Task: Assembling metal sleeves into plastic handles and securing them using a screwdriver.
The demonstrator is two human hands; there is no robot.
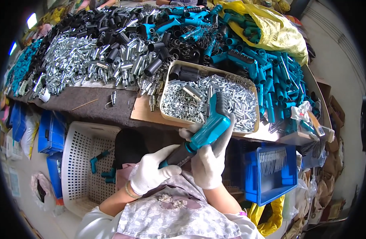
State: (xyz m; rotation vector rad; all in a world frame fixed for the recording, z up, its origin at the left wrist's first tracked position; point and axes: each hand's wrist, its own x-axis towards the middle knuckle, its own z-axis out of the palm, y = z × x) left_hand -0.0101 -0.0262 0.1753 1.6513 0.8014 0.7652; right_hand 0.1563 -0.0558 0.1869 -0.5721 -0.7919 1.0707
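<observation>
A teal pistol-shaped tool [209, 129] with a black ribbed grip and a dark barrel is held between my hands in front of the workbench. My left hand [153, 169], in a white knit glove, is wrapped round the dark barrel at its lower left end. The gloved right hand [210, 163] supports the teal body, its thumb below and its fingers partly hidden behind. The grip points up and away, over a cream tray [162, 104] of small metal pins and fittings. Part of that tray is covered by the tool.
Metal cylinders [71, 55] and black sleeves are heaped at the back left. Teal housings [270, 75] pile up at right beside a yellow sack [278, 34]. Below, a white perforated basket [69, 159] holds several teal tools; a blue crate [252, 175] stands right.
</observation>
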